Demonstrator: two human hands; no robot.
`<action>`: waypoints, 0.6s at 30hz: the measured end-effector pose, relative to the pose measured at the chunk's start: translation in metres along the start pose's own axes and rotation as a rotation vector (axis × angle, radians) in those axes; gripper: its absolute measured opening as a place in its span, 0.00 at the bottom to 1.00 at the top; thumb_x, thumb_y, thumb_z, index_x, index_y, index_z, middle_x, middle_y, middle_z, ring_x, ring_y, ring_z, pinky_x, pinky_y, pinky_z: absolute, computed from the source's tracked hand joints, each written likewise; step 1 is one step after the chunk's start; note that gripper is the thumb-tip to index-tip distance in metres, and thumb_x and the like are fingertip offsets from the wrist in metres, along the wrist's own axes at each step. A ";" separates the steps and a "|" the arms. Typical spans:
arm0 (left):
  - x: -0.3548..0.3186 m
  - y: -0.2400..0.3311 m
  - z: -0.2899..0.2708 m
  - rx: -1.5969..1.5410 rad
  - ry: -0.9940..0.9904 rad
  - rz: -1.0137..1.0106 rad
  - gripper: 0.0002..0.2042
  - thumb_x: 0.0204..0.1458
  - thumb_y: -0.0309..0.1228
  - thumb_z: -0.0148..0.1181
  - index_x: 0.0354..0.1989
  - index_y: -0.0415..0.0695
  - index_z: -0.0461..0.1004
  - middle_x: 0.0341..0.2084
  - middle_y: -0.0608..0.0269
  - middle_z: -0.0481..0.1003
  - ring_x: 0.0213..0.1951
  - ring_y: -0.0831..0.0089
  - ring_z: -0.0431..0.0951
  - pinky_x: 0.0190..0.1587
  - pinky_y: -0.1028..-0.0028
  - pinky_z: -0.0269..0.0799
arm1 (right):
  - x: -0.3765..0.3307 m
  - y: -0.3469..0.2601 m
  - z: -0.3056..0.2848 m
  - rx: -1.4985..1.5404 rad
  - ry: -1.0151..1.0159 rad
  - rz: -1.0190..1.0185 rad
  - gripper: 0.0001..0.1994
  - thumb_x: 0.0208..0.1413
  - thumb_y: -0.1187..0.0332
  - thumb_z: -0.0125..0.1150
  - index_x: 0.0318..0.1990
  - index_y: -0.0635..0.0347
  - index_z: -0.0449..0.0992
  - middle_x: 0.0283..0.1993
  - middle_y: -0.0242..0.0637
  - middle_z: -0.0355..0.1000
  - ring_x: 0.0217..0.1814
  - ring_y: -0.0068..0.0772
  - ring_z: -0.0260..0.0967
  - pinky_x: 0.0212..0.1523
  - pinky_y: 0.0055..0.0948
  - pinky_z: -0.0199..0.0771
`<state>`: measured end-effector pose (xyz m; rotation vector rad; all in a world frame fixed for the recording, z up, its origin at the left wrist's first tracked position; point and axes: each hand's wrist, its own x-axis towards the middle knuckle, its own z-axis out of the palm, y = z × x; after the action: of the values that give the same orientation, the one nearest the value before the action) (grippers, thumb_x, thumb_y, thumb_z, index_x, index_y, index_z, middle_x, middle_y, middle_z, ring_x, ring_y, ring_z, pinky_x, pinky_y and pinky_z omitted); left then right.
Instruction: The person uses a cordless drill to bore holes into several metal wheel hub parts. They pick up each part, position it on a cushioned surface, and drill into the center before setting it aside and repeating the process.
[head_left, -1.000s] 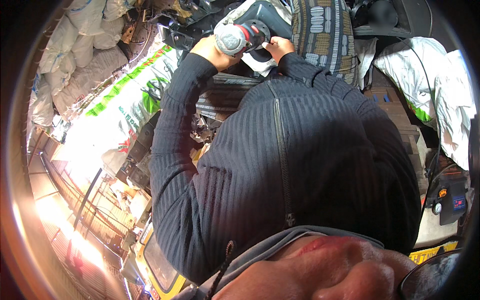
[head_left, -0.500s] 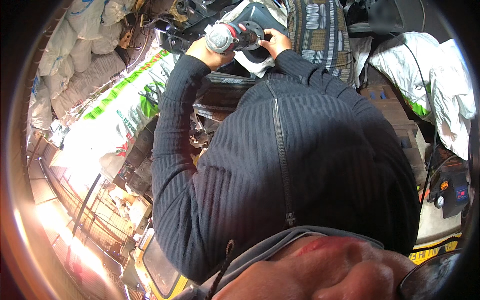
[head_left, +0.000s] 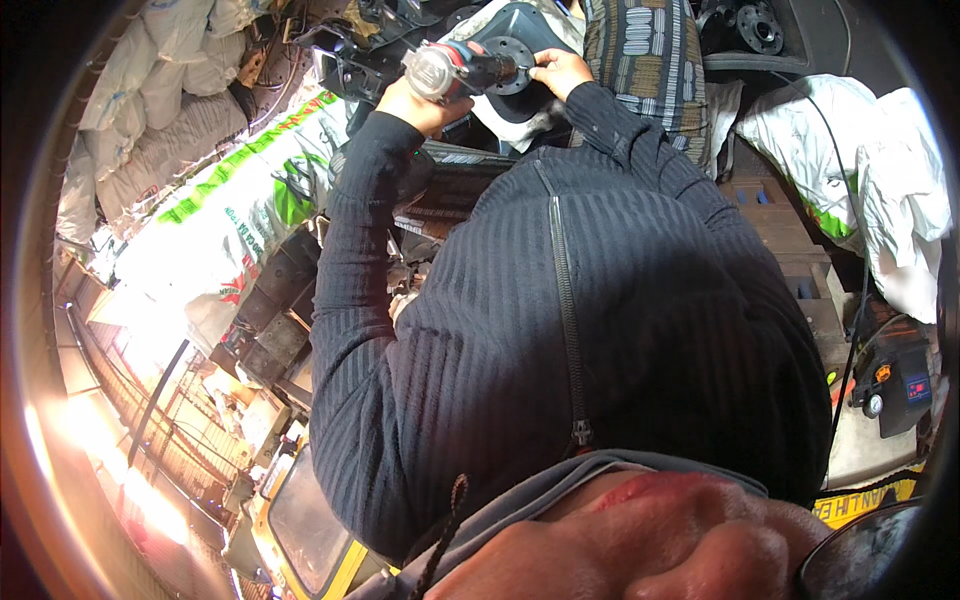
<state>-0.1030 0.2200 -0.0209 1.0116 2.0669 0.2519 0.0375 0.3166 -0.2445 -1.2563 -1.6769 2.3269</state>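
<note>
At the top middle, my left hand (head_left: 418, 108) is wrapped round a power driver (head_left: 436, 72), red and dark with a pale round rear end. Its nose points right, over a dark round flange (head_left: 507, 48) with holes round its rim. My right hand (head_left: 560, 72) is pinched beside the driver's tip, at the flange's right edge; anything between the fingertips is too small to make out. Beneath the flange lies a black moulded part (head_left: 540, 30) on white sacking.
A patterned cushion (head_left: 645, 70) lies right of my hands. White sacks (head_left: 830, 150) stand at the right, and a green-striped sack (head_left: 240, 220) at the left. Black parts (head_left: 350, 70) are heaped at the upper left. A dark cable (head_left: 845, 170) hangs at the right.
My right hand has moved slightly right, away from the driver's tip. The driver and my left hand have shifted a little left, and more of the flange shows.
</note>
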 end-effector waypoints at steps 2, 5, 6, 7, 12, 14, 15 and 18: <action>-0.007 -0.007 0.007 0.178 0.013 0.088 0.24 0.39 0.31 0.66 0.48 0.44 0.68 0.36 0.60 0.74 0.33 0.72 0.74 0.37 0.73 0.70 | -0.004 -0.006 -0.004 -0.019 0.049 0.111 0.17 0.45 0.55 0.62 0.34 0.60 0.77 0.27 0.36 0.74 0.29 0.25 0.70 0.35 0.23 0.69; -0.016 -0.012 0.020 0.172 0.039 0.106 0.22 0.40 0.35 0.65 0.46 0.43 0.70 0.36 0.59 0.74 0.34 0.70 0.75 0.38 0.73 0.71 | -0.003 -0.011 -0.002 -0.097 0.093 0.125 0.22 0.46 0.48 0.60 0.32 0.61 0.75 0.24 0.34 0.72 0.28 0.23 0.69 0.28 0.24 0.71; -0.019 -0.014 0.024 0.115 0.029 0.039 0.22 0.40 0.35 0.65 0.46 0.43 0.70 0.37 0.58 0.74 0.38 0.68 0.74 0.41 0.72 0.69 | -0.003 -0.010 -0.001 -0.055 0.101 0.164 0.22 0.46 0.47 0.60 0.31 0.61 0.75 0.24 0.33 0.71 0.27 0.23 0.69 0.26 0.24 0.71; -0.020 -0.016 0.027 0.059 0.023 -0.025 0.22 0.40 0.35 0.65 0.46 0.43 0.70 0.39 0.57 0.74 0.41 0.66 0.73 0.45 0.71 0.68 | 0.000 -0.010 0.000 0.006 0.101 0.169 0.23 0.46 0.46 0.60 0.30 0.61 0.74 0.23 0.32 0.70 0.27 0.22 0.69 0.24 0.24 0.71; -0.025 -0.031 0.042 0.078 0.112 0.025 0.22 0.40 0.36 0.64 0.46 0.44 0.70 0.39 0.57 0.73 0.41 0.65 0.73 0.45 0.71 0.67 | 0.009 0.001 0.006 0.285 0.060 0.162 0.19 0.48 0.51 0.61 0.29 0.60 0.71 0.24 0.28 0.67 0.25 0.20 0.66 0.23 0.27 0.74; -0.029 -0.036 0.049 0.036 0.142 0.019 0.22 0.40 0.39 0.64 0.45 0.43 0.70 0.38 0.56 0.73 0.39 0.64 0.74 0.44 0.71 0.69 | 0.012 0.003 0.004 0.387 -0.001 0.187 0.19 0.49 0.52 0.60 0.31 0.60 0.70 0.24 0.28 0.66 0.25 0.20 0.66 0.25 0.30 0.76; -0.031 -0.038 0.052 0.012 0.155 0.014 0.23 0.40 0.40 0.64 0.45 0.43 0.70 0.37 0.56 0.74 0.39 0.64 0.74 0.43 0.71 0.69 | 0.011 0.003 0.002 0.401 -0.048 0.185 0.18 0.50 0.53 0.59 0.32 0.60 0.69 0.24 0.27 0.65 0.26 0.20 0.66 0.27 0.34 0.77; -0.040 -0.038 0.055 -0.073 0.161 -0.058 0.24 0.40 0.41 0.64 0.45 0.42 0.69 0.37 0.54 0.74 0.38 0.63 0.75 0.43 0.70 0.70 | 0.011 0.000 0.001 0.435 -0.082 0.255 0.18 0.50 0.52 0.59 0.33 0.60 0.70 0.25 0.27 0.65 0.28 0.22 0.67 0.28 0.34 0.78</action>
<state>-0.0705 0.1563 -0.0522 0.9111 2.2108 0.3872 0.0295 0.3206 -0.2513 -1.3547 -0.9826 2.7151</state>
